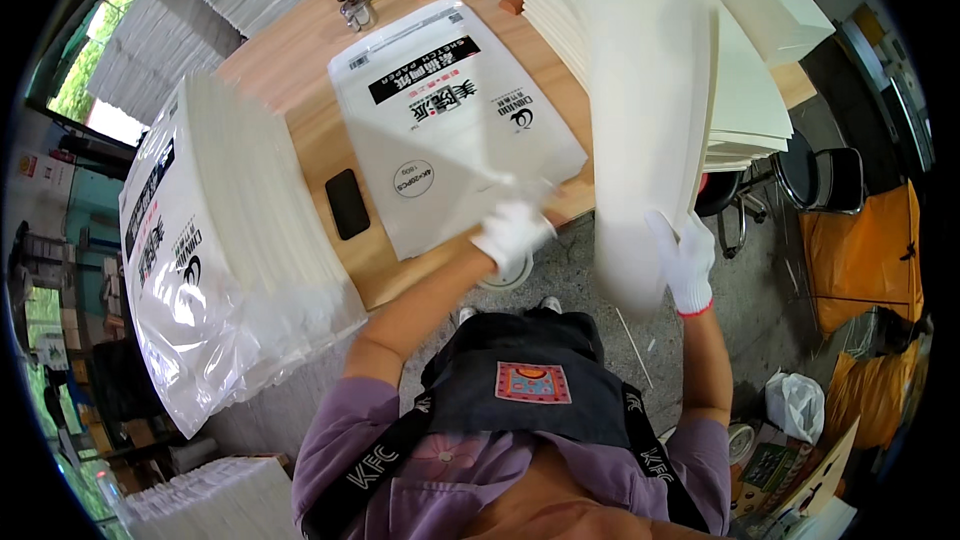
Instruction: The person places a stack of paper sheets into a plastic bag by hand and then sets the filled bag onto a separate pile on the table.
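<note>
My right hand (685, 262), in a white glove with a red-edged cuff, grips the near right edge of a curved white sheaf of paper (650, 110). This sheaf bends over the table edge, and its near end hangs in the air. My left hand (513, 234), also gloved, is at the near right edge of a flat printed plastic bag (400, 155). Motion blurs its fingers, so whether it pinches the bag cannot be made out. A black phone (347, 205) lies to the left of that bag.
Filled bags of paper (225, 230) lean in a row at left. A fanned paper stack (750, 105) and a white block (765, 0) occupy the table's (285, 65) right side. A glass jar (357, 13) stands at the back. Beyond the right edge are a stool (800, 175) and orange sacks (865, 260).
</note>
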{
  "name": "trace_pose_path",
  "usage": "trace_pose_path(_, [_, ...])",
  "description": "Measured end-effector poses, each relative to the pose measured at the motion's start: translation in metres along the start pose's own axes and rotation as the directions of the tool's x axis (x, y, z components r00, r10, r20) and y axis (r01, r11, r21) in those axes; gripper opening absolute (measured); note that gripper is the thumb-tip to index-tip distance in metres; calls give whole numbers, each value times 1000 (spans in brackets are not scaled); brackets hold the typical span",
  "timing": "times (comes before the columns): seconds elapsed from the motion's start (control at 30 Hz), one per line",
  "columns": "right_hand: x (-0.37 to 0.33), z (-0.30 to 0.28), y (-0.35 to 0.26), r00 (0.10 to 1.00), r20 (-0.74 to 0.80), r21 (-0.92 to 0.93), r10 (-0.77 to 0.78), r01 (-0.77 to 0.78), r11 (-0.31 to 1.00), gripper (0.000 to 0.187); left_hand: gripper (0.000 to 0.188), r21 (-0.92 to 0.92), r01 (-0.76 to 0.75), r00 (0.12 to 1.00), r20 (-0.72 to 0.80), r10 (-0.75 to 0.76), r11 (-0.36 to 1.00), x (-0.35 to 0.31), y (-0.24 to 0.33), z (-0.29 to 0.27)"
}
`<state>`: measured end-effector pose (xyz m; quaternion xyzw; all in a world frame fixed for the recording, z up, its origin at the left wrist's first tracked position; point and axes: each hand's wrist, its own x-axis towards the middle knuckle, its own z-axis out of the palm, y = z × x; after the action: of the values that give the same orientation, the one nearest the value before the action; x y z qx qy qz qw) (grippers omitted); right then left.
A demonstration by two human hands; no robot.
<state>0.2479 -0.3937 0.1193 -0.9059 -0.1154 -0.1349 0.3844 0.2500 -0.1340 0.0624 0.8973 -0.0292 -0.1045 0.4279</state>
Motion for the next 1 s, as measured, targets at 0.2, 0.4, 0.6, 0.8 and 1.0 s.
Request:
trace_pose_path(0.2, [-11,12,-16,953,288,-50,-98,117,992,29,23,432,79,966,-255,37,899,48,-156,-18])
trace_pose_path(0.4, [-14,35,-36,848,509,-195,-146,279,940,34,24,271,164,965,-243,-98,949,77,-209,-23])
trace_pose_path(0.6, [-12,51,-35,706,705,-345,-61,418,840,37,21,-741,-127,914,-345,-212,659,102,-183,-123])
trace_pose_path(0.8, [16,53,-64,590,793,-326,-153,622,712,39,18,-249,-305,897,-400,189,919,61,-56,-151])
trace_pose_path(1.0, [44,85,-99,665,703,-267,-252,575,773,33,11,-65,-438,812,-456,363,897,21,5,-118])
